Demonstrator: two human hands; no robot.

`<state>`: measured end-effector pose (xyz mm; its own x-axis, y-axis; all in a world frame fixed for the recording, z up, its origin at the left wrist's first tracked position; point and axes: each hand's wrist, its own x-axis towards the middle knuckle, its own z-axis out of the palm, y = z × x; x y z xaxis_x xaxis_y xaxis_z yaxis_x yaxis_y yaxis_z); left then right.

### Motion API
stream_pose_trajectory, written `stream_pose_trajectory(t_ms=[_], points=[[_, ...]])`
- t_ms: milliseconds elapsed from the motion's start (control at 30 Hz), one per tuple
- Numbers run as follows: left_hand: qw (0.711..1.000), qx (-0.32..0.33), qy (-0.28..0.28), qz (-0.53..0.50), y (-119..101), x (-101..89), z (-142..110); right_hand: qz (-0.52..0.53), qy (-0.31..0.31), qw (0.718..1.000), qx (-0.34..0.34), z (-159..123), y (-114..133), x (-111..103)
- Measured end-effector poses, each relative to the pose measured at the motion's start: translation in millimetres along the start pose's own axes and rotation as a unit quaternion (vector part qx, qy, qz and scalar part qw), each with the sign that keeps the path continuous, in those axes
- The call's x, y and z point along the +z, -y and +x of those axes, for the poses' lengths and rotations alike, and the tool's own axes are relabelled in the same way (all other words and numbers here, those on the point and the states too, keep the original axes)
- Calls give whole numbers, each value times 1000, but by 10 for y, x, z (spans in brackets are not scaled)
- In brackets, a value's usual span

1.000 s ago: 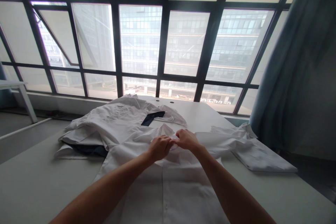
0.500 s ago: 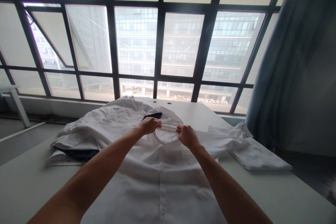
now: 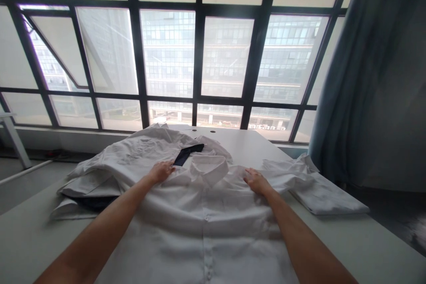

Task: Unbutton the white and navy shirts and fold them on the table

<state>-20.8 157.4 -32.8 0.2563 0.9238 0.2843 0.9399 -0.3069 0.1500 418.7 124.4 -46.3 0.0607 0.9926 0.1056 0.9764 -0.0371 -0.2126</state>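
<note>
A white button-up shirt (image 3: 186,222) lies front up before me, its button placket running down the middle and its folded collar (image 3: 208,168) standing at the far end. On the shirt's left shoulder area rests my left hand (image 3: 162,171), fingers stretched out over the cloth. My right hand (image 3: 258,180) touches the opposite shoulder, its fingers apart. Both hands are clear of the collar. Just beyond my left hand lies a dark strip of cloth (image 3: 186,154).
White garments (image 3: 133,151) are heaped at the left, with dark fabric (image 3: 89,203) under them. A folded white garment (image 3: 329,195) lies on the white table (image 3: 362,239) at the right. Large windows (image 3: 226,57) stand behind, beside a grey-blue curtain (image 3: 356,80).
Both hands have let go of the collar and moved apart to the shoulders. The collar, stretched between them before, now stands folded by itself. The view has shifted slightly right.
</note>
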Motion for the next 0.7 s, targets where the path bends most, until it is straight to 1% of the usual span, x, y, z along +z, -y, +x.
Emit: stream_pose_trajectory(t_ms=[67, 133, 167, 233, 333, 400, 433, 500, 567, 633, 700], points=[[999, 11, 24, 17, 88, 56, -44, -15, 23, 999, 23, 34, -92, 98], [999, 22, 24, 35, 125, 49, -48, -19, 32, 999, 38, 55, -125, 134], [999, 18, 16, 45, 142, 22, -41, -23, 36, 998, 47, 64, -133, 131], [998, -10, -7, 60, 200, -66, -20, -31, 47, 996, 74, 82, -152, 95], [995, -68, -37, 66, 334, -215, 3, -48, 71, 990, 114, 119, -187, -13], [991, -97, -48, 78, 384, -277, 11, -60, 79, 987, 126, 148, -172, -100], [989, -105, -52, 91, 376, -290, 15, -69, 80, 986, 128, 161, -140, -141], [986, -102, -62, 118, 278, -277, 34, -86, 72, 986, 124, 176, -17, -199], [987, -71, -66, 131, 88, -214, 67, -99, 46, 989, 96, 174, 169, -204], [994, -11, -37, 107, -133, -106, 109, -86, 16, 996, 34, 162, 379, -149], [996, 52, 24, 66, -310, 32, 152, -52, 22, 998, -26, 158, 558, -57]])
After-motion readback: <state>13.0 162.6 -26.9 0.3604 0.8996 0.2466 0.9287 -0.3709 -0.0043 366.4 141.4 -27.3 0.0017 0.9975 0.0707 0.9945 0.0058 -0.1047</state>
